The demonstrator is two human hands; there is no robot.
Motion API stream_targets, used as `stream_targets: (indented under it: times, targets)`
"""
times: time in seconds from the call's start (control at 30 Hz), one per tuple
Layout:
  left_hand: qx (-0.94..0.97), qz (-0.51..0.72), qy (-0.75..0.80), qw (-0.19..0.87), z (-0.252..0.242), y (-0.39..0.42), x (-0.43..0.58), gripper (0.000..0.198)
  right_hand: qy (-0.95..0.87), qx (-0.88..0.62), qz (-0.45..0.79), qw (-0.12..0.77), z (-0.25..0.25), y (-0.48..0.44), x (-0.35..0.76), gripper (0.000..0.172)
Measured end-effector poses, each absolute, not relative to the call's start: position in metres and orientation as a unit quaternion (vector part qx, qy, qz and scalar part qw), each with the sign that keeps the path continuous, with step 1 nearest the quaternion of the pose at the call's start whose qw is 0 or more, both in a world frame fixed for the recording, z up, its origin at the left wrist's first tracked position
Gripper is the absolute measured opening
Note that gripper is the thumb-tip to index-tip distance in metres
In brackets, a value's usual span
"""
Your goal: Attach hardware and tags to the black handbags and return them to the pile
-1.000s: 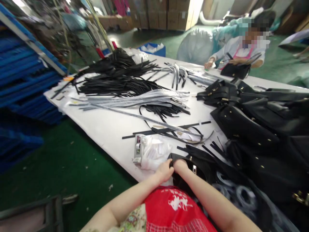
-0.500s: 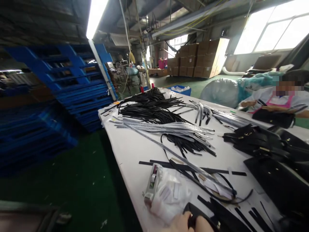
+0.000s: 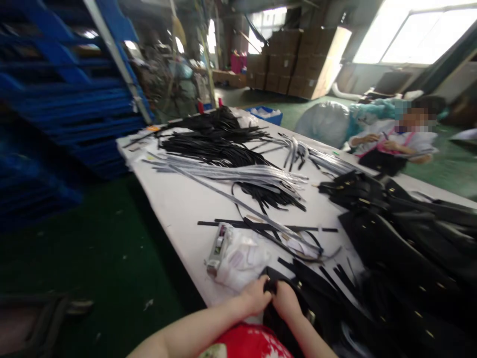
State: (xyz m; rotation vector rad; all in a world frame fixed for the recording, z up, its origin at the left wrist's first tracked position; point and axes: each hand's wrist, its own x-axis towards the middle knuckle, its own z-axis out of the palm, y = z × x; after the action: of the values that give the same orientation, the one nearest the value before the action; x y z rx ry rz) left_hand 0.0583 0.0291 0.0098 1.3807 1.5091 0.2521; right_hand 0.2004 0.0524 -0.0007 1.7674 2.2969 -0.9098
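Observation:
Near the table's front edge, my left hand [image 3: 258, 294] and my right hand [image 3: 286, 300] are close together, both closed on a black bag [image 3: 278, 323]. Their fingers pinch its upper part, where a dark strap or edge shows between them. Small metal fittings glint on the bag. Just beyond my left hand lies a white plastic bag [image 3: 240, 258] beside a small metal box [image 3: 216, 248]. Loose black strips [image 3: 298, 263] rest past my right hand. Motion blur hides the finest detail at the fingertips.
Black strip bundles [image 3: 219, 144] and clear-wrapped strips [image 3: 238, 173] cover the far part of the white table [image 3: 167, 219]. Black bags [image 3: 395, 238] are piled right. A person [image 3: 398, 134] sits across the table, holding a black item. Blue pallets [image 3: 82, 114] stand left.
The view has tilted down and shifted right, so the table appears higher and further left. Both forearms and red clothing now show. My hands remain on the black bag.

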Motion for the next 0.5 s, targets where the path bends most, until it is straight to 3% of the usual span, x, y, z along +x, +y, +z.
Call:
stream_targets:
  times: [0.3,0.5]
  targets:
    - [0.645,0.038,0.610,0.458,-0.013,0.036,0.065,0.058,0.662,0.650,-0.337,0.159,-0.001,0.077,0.188,0.030]
    - [0.665,0.036,0.598,0.447,-0.010,0.048,0.053,0.055,0.721,0.560,-0.392,0.114,0.046,0.067,0.211,0.033]
